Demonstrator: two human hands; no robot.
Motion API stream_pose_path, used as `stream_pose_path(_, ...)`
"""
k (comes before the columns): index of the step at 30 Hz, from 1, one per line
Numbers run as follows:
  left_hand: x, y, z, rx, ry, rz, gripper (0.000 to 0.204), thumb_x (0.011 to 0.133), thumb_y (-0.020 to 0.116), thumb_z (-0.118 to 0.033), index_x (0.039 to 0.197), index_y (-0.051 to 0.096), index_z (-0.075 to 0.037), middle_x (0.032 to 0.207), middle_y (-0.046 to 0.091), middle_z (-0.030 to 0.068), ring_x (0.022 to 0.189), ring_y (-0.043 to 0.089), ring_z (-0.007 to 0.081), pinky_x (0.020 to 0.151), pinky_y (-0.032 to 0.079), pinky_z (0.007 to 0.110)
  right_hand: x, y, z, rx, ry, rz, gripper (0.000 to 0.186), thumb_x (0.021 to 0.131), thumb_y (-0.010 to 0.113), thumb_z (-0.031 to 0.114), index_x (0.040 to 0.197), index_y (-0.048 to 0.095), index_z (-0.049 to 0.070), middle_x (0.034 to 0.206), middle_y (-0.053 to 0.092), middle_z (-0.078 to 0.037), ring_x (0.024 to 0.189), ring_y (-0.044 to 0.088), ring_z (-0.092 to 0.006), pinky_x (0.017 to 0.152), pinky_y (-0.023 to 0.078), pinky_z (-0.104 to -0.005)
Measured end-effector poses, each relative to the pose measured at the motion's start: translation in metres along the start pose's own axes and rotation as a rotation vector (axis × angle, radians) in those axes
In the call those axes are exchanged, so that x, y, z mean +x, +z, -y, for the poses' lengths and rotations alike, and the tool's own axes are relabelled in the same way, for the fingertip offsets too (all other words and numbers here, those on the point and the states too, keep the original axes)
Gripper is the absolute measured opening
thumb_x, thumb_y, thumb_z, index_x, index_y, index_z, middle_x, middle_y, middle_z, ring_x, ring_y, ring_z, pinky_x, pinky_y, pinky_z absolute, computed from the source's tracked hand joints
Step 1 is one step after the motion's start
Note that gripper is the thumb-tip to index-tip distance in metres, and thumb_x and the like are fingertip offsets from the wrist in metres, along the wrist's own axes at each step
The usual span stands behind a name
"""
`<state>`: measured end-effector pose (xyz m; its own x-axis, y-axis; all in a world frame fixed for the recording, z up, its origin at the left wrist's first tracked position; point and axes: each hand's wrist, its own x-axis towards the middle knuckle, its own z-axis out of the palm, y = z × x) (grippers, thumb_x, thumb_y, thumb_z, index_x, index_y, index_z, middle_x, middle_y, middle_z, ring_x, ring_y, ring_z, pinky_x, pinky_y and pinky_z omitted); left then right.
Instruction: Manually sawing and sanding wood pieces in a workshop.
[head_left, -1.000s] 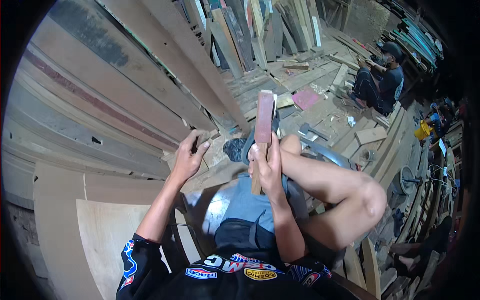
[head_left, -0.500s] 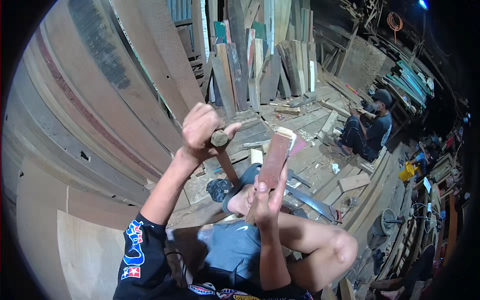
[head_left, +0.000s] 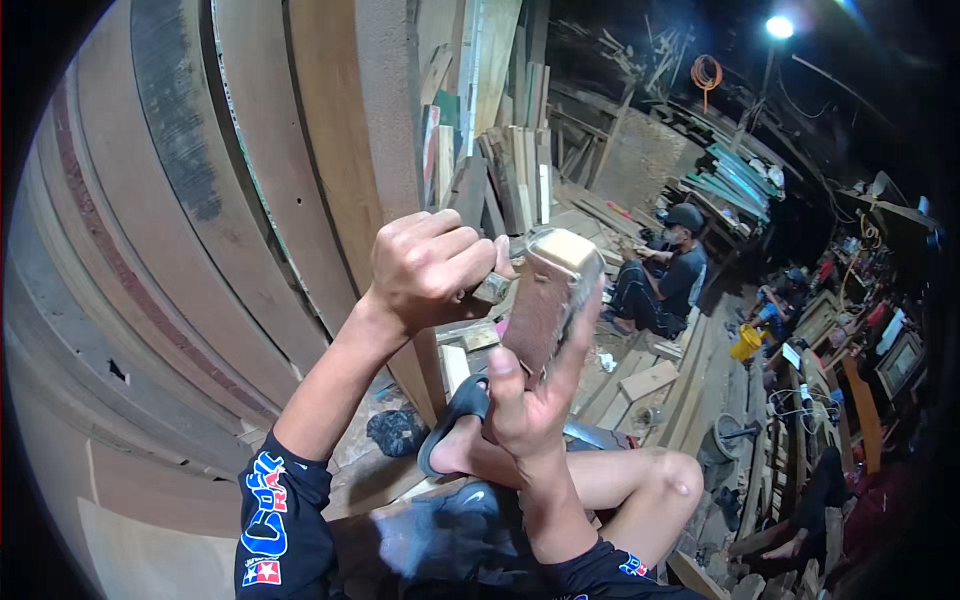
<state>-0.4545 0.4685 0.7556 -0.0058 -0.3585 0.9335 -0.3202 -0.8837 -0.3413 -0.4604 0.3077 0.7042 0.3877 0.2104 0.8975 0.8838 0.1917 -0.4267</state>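
Observation:
My left hand (head_left: 432, 268) is closed in a fist, knuckles up. A wooden stick (head_left: 492, 288) with a blunt, faceted end pokes out beside its thumb; the rest of it is hidden. My right hand (head_left: 540, 405) grips a wooden block (head_left: 543, 315), thumb on the near side and fingers along the far side. The block has a brown, rough-looking face and a pale, rounded upper end. It is held tilted upright, close to the right of the stick, and its edges are blurred. I cannot tell whether the two touch.
Tall boards (head_left: 330, 130) lean along the left. Below my hands are my sandalled foot (head_left: 455, 430) and a black plastic bag (head_left: 395, 432). Offcuts lie over the floor. A person (head_left: 665, 270) sits beyond, near a yellow bucket (head_left: 746, 342); a lamp (head_left: 779, 27) shines above.
The view has tilted up and turned right. My right hand has raised the block toward my left hand, so the stick and block are now closer together. Both hands keep their grip.

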Motion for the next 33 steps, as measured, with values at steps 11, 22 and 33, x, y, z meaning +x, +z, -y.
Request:
stream_pose_path(11, -0.018, 0.009, -0.021, -0.208, -0.208, 0.241, 0.022, 0.062, 0.068, -0.022, 0.059, 0.05, -0.008, 0.056, 0.056, 0.0077, 0.056, 0.061, 0.0273, 0.049, 0.047, 0.039, -0.014, -0.006, -0.001, -0.106, 0.178, -0.008, 0.07, 0.092, 0.053, 0.017, 0.148, 0.012, 0.002, 0.117, 0.058, -0.026, 0.098, 0.062, -0.0285, 0.082, 0.049, -0.0369)
stream_pose_path(22, -0.119, -0.142, -0.138, -0.424, -1.425, 1.062, 0.051, 0.082, 0.049, -0.027, 0.121, 0.052, 0.006, 0.096, 0.061, 0.0312, 0.092, 0.061, 0.0406, 0.086, 0.045, 0.045, -0.145, 0.011, -0.006, 0.509, 0.909, 0.703, 0.061, 0.09, 0.051, 0.013, 0.143, 0.026, -0.002, 0.127, 0.051, -0.026, 0.118, 0.052, -0.0337, 0.098, 0.039, -0.036)
stream_pose_path(33, -0.162, -0.199, -0.245, 0.259, -1.321, 1.129, 0.024, 0.065, 0.066, -0.013, 0.082, 0.062, 0.004, 0.077, 0.062, 0.0241, 0.075, 0.061, 0.0406, 0.067, 0.049, 0.047, -0.255, 0.012, 0.048, 0.808, 1.147, 0.763, 0.061, 0.097, 0.046, 0.022, 0.147, 0.016, 0.003, 0.1, 0.061, -0.018, 0.07, 0.06, -0.021, 0.066, 0.049, -0.0322)
